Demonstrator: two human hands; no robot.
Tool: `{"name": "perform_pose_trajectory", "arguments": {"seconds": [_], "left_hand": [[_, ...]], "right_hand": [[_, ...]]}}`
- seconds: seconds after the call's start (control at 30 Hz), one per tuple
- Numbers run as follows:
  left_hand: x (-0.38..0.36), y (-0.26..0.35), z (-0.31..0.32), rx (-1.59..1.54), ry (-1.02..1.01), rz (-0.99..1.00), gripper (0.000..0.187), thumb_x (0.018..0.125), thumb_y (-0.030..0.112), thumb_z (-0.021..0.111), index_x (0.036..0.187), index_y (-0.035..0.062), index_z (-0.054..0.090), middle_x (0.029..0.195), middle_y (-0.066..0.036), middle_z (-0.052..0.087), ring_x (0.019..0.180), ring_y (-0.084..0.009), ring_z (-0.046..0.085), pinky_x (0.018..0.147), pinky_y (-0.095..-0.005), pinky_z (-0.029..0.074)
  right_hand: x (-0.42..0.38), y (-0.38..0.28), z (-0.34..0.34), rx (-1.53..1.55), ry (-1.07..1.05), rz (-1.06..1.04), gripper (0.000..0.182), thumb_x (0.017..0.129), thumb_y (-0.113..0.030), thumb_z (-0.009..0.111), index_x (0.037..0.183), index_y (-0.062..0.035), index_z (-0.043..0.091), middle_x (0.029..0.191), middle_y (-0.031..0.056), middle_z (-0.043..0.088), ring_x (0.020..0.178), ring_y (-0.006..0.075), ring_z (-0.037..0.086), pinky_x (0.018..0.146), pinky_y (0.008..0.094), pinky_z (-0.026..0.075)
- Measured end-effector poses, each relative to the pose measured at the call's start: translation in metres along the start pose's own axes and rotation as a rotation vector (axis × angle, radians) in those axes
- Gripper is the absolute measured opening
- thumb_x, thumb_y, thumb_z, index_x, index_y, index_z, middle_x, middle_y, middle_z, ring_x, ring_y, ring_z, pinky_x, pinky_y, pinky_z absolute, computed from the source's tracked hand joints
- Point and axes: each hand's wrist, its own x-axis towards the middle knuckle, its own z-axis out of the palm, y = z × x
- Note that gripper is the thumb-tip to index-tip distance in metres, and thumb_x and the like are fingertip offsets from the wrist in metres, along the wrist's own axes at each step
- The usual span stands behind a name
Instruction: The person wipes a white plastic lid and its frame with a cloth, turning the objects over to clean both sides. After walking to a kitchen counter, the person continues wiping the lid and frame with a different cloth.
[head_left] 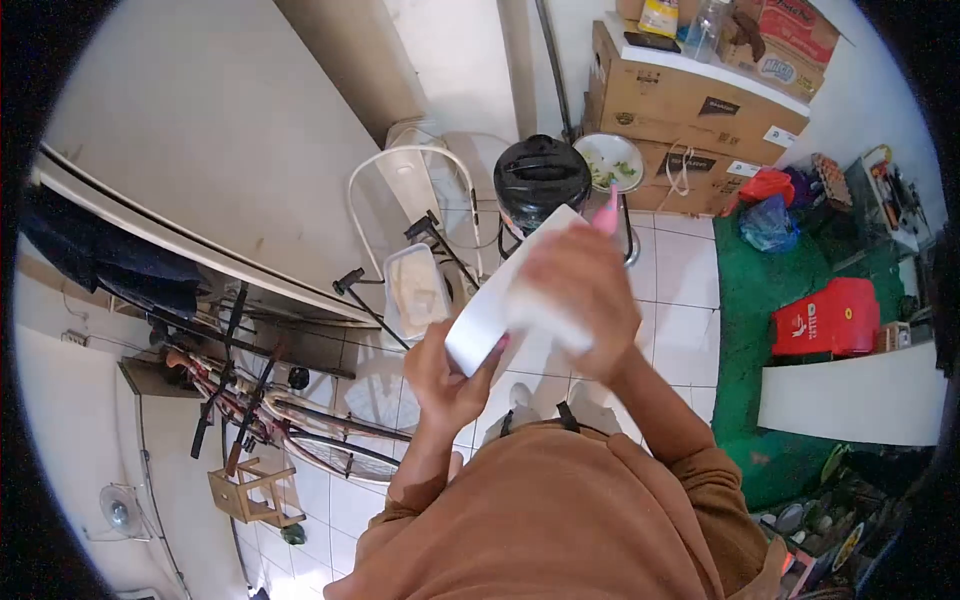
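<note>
A long, smooth white panel (480, 315) is held up at a slant in front of my body. My left hand (447, 385) grips its lower end, with the thumb on the near side and the fingers behind. Across the panel's upper part lies my right hand (588, 295), smeared by motion. It is closed around a white, cloth-like piece (548, 322), also blurred. Just beyond the right knuckles a pink pointed thing (607, 214) shows, its lower part hidden by the hand.
Ahead are a black lidded pot (543, 180), a bowl with green scraps (610, 163) and a white tub (417, 290). Stacked cardboard boxes (690, 110) stand behind. Bicycles (300, 420) and a wooden stool (255, 492) are left; a red container (828, 318) sits on green matting (740, 350) right.
</note>
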Motion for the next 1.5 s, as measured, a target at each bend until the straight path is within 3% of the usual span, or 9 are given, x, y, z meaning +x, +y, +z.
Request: {"name": "perform_pose_trajectory", "arguments": {"seconds": [0.17, 0.23, 0.4, 0.53, 0.83, 1.03, 1.2, 1.27, 1.5], "left_hand": [[-0.013, -0.007, -0.005, -0.018, 0.120, 0.024, 0.033, 0.069, 0.014, 0.080, 0.087, -0.0025, 0.058, 0.065, -0.011, 0.060, 0.050, -0.0180, 0.056, 0.046, -0.0275, 0.041], [-0.015, -0.019, 0.001, -0.105, 0.143, 0.015, 0.033, 0.069, 0.015, 0.080, 0.086, -0.0023, 0.057, 0.065, -0.011, 0.060, 0.050, -0.0187, 0.056, 0.046, -0.0277, 0.041], [-0.017, -0.014, 0.006, -0.155, 0.225, -0.049, 0.033, 0.067, 0.014, 0.081, 0.083, -0.0024, 0.057, 0.063, -0.011, 0.059, 0.053, -0.0205, 0.059, 0.049, -0.0290, 0.043], [-0.023, -0.008, 0.000, -0.039, 0.190, 0.002, 0.035, 0.067, 0.014, 0.082, 0.086, -0.0040, 0.059, 0.067, -0.013, 0.063, 0.058, -0.0207, 0.062, 0.052, -0.0287, 0.046], [-0.025, -0.022, 0.011, -0.113, 0.205, -0.021, 0.031, 0.070, 0.014, 0.080, 0.084, -0.0015, 0.058, 0.066, -0.010, 0.059, 0.056, -0.0192, 0.058, 0.050, -0.0292, 0.043], [-0.025, -0.017, 0.008, -0.024, 0.163, -0.020, 0.033, 0.072, 0.017, 0.079, 0.085, -0.0033, 0.057, 0.070, -0.010, 0.060, 0.059, -0.0157, 0.058, 0.051, -0.0278, 0.043], [-0.023, -0.020, 0.016, -0.593, 0.334, -0.189, 0.036, 0.073, 0.018, 0.079, 0.087, -0.0039, 0.054, 0.072, -0.008, 0.059, 0.062, -0.0118, 0.055, 0.053, -0.0265, 0.043], [-0.025, -0.021, 0.013, -0.239, 0.263, -0.193, 0.036, 0.072, 0.017, 0.079, 0.088, -0.0045, 0.054, 0.072, -0.008, 0.059, 0.061, -0.0112, 0.054, 0.053, -0.0261, 0.043], [-0.020, -0.010, 0.020, -0.394, 0.279, -0.195, 0.031, 0.074, 0.009, 0.075, 0.092, -0.0051, 0.054, 0.079, -0.009, 0.060, 0.071, -0.0123, 0.058, 0.061, -0.0234, 0.045]], "right_hand": [[0.000, 0.011, 0.006, 0.060, 0.141, 0.295, 0.028, 0.071, -0.007, 0.063, 0.099, -0.0085, 0.066, 0.100, 0.0105, 0.063, 0.099, 0.0313, 0.058, 0.090, 0.0465, 0.042], [0.004, -0.009, 0.010, 0.101, 0.124, -0.008, 0.020, 0.077, -0.004, 0.056, 0.095, -0.0007, 0.065, 0.099, 0.0137, 0.063, 0.095, 0.0290, 0.060, 0.087, 0.0437, 0.045], [0.002, -0.008, 0.022, 0.113, 0.095, -0.115, 0.022, 0.079, -0.012, 0.061, 0.098, -0.0032, 0.064, 0.101, 0.0122, 0.064, 0.098, 0.0297, 0.061, 0.091, 0.0468, 0.044], [0.004, 0.019, 0.016, 0.092, 0.195, 0.312, 0.022, 0.077, -0.009, 0.057, 0.096, 0.0006, 0.064, 0.101, 0.0127, 0.063, 0.096, 0.0312, 0.060, 0.090, 0.0449, 0.044], [-0.010, -0.015, 0.027, 0.196, -0.007, -0.107, 0.036, 0.070, -0.012, 0.065, 0.106, -0.0100, 0.063, 0.111, 0.0101, 0.060, 0.104, 0.0307, 0.057, 0.094, 0.0475, 0.042], [-0.001, 0.005, 0.024, 0.119, 0.192, 0.321, 0.032, 0.069, -0.010, 0.066, 0.101, -0.0070, 0.065, 0.108, 0.0115, 0.061, 0.105, 0.0303, 0.057, 0.094, 0.0454, 0.042], [-0.007, -0.027, 0.035, 0.254, 0.079, 0.003, 0.031, 0.071, -0.014, 0.067, 0.101, -0.0053, 0.064, 0.108, 0.0120, 0.062, 0.104, 0.0302, 0.058, 0.095, 0.0448, 0.043], [-0.008, -0.004, 0.033, 0.181, 0.070, -0.061, 0.030, 0.073, -0.014, 0.069, 0.100, -0.0037, 0.064, 0.107, 0.0124, 0.063, 0.104, 0.0295, 0.058, 0.095, 0.0448, 0.044], [-0.006, -0.017, 0.038, 0.190, 0.155, 0.151, 0.036, 0.068, -0.010, 0.066, 0.104, -0.0068, 0.064, 0.112, 0.0136, 0.060, 0.106, 0.0324, 0.057, 0.094, 0.0479, 0.042]]}}
